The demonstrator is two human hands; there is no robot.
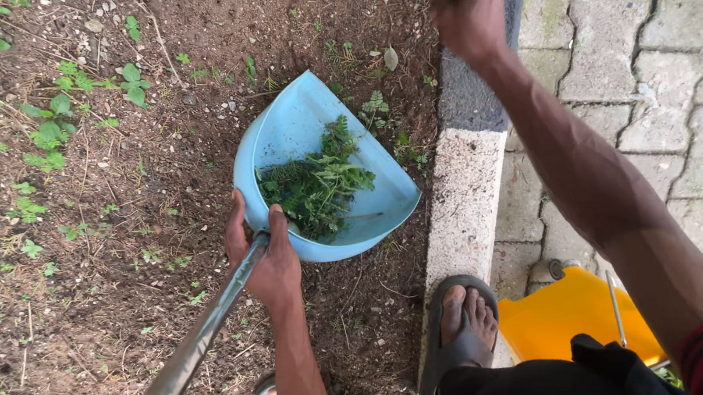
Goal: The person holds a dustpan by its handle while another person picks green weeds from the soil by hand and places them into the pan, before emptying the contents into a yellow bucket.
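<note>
While the left hand (265, 256) grips the metal handle (184, 358) right where it meets the blue dustpan (299, 124), fingers wrapped tight around the tube, the pan sits tilted on the bare soil (70, 282) with a heap of pulled weeds (315, 184) in its bowl. Handle and pan run on one long line, up and to the right, away from the person. The right hand (464, 8) is raised well apart, over the grey kerb (467, 202). It is closed, perhaps pinching something small, though blur makes it hard to tell what. So the left hand is the one on the pan, and the right lies up and to the right of its open mouth. A sandalled foot (463, 326) rests on the kerb beside a yellow bin (568, 314).
</note>
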